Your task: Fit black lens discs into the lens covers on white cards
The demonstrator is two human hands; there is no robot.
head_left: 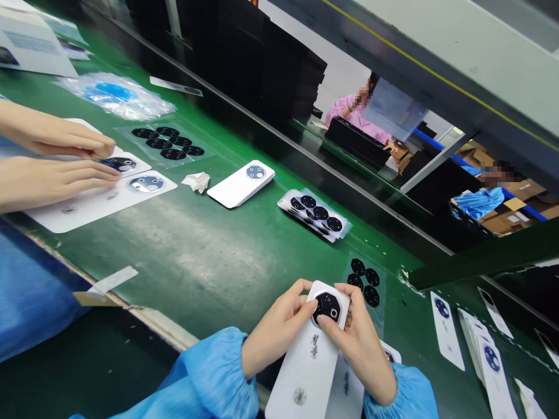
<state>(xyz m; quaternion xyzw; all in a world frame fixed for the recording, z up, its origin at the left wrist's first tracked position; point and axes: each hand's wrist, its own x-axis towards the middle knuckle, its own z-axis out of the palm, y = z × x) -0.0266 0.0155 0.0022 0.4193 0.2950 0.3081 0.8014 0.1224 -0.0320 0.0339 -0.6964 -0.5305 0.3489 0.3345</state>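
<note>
Both of my hands grip the top end of a long white phone back panel, which is printed with dark characters. My left hand holds its left edge, thumb on the black octagonal camera sticker. From the right, my right hand wraps the other edge, its thumb touching the sticker's lower left. Beneath this panel another white panel shows in part, partly hidden by my right hand and wrist. Just beyond my right hand lies a clear sheet of black stickers.
A co-worker's hands press on white panels at left. On the green bench lie a stack of white panels, a pile of sticker sheets and, at right, several white panels. A green bar crosses the right side.
</note>
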